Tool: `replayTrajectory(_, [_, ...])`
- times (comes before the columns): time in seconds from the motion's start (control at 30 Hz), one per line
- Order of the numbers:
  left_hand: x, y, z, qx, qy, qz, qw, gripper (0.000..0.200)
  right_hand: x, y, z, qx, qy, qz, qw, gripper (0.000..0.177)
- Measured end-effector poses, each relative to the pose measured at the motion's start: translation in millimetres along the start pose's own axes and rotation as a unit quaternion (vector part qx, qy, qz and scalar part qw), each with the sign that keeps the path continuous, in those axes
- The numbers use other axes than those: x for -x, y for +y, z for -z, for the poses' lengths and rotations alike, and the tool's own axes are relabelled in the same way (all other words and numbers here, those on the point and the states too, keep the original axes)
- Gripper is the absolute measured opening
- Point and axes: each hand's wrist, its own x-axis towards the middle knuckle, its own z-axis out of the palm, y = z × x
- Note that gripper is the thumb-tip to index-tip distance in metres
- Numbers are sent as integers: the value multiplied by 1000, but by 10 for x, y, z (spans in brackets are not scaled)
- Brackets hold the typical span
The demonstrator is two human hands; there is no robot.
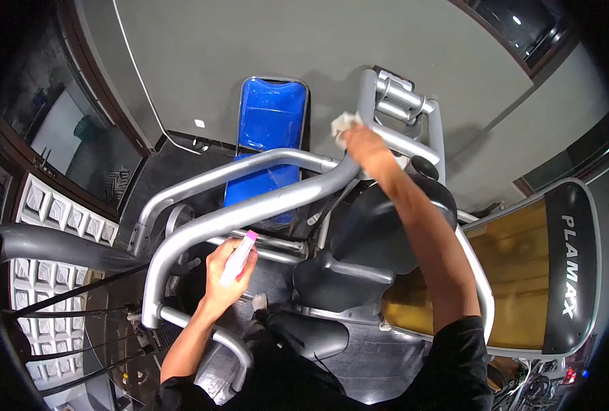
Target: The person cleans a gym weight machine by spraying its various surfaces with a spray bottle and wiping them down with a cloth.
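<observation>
My left hand (224, 274) is closed around a slim white bottle (238, 259) with a bright pink top, held just in front of a curved silver tube (250, 214) of a gym machine. Stretched out far to the front, my right hand (366, 147) grips a crumpled white cloth (345, 126). The cloth overlaps the upright silver frame post (366, 96) in this view. Below my right forearm is the machine's black padded seat (366, 226).
A blue folding chair (271, 113) leans by the grey wall (181, 55). On the right stands a yellow panel with a black PLAMAX edge (570, 267). Black cables (78, 313) run at the left, near a white patterned block wall (44, 274). Another black pad (311, 335) sits close to my body.
</observation>
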Motion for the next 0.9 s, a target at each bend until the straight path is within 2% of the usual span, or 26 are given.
replayTrajectory(0.07, [16, -5, -1, -19, -1, -30, 999, 18, 413, -452, -22, 118, 16, 96, 988, 29])
replayTrajectory(0.13, [12, -12, -5, -38, -2, -60, 997, 20, 864, -962, -84, 178, 147, 48, 972, 33])
replayTrajectory(0.17, [15, -7, -16, -32, -1, -84, 996, 17, 987, -1017, -48, -9, 148, 69, 987, 37])
replayTrajectory(0.2, [19, 3, -23, -27, 1, -106, 994, 14, 1068, -1054, -5, -196, 142, 91, 966, 41])
replayTrajectory(0.27, [28, 23, -12, -31, -1, -109, 994, 15, 1191, -1079, 18, -370, 127, 193, 900, 48])
replayTrajectory(0.33, [29, 30, -30, -21, -8, -124, 992, 17, 1225, -1036, 236, -434, 38, 240, 868, 49])
replayTrajectory(0.4, [13, 18, -45, -34, -20, -153, 987, 19, 1148, -873, 505, -486, -51, 198, 850, 50])
replayTrajectory(0.43, [9, 18, -45, -28, -23, -175, 984, 19, 888, -730, 259, -505, -2, 222, 834, 53])
replayTrajectory(0.47, [13, 16, -35, -22, -25, -196, 980, 20, 801, -561, 270, -500, 88, 267, 819, 53])
replayTrajectory(0.5, [23, 9, -22, -22, -24, -196, 980, 20, 844, -494, 481, -468, 100, 170, 861, 53])
replayTrajectory(0.53, [35, -5, -4, -31, -33, -190, 981, 26, 790, -448, 485, -395, 174, 91, 897, 52])
replayTrajectory(0.6, [59, -25, 19, -43, -38, -184, 981, 33, 722, -458, 182, -316, 291, 26, 903, 52])
replayTrajectory(0.67, [54, -36, -1, -35, -13, -171, 985, 33, 561, -638, -388, -320, 153, -30, 935, 34])
replayTrajectory(0.7, [42, -21, -13, -32, -9, -171, 985, 33, 769, -872, -498, -159, 313, 94, 931, 34])
replayTrajectory(0.73, [20, -1, -16, -30, 5, -186, 982, 27, 903, -1126, -560, -191, 337, 75, 919, 39])
replayTrajectory(0.8, [-6, 2, -7, -31, 20, -197, 980, 22, 1184, -1396, -430, -314, 311, 100, 891, 53])
replayTrajectory(0.87, [-1, 3, 1, -45, 21, -203, 978, 21, 1492, -1536, -345, -381, 258, 161, 873, 56])
replayTrajectory(0.9, [-7, 4, -8, -43, 18, -205, 978, 21, 1597, -1556, -419, -456, 200, 174, 850, 56])
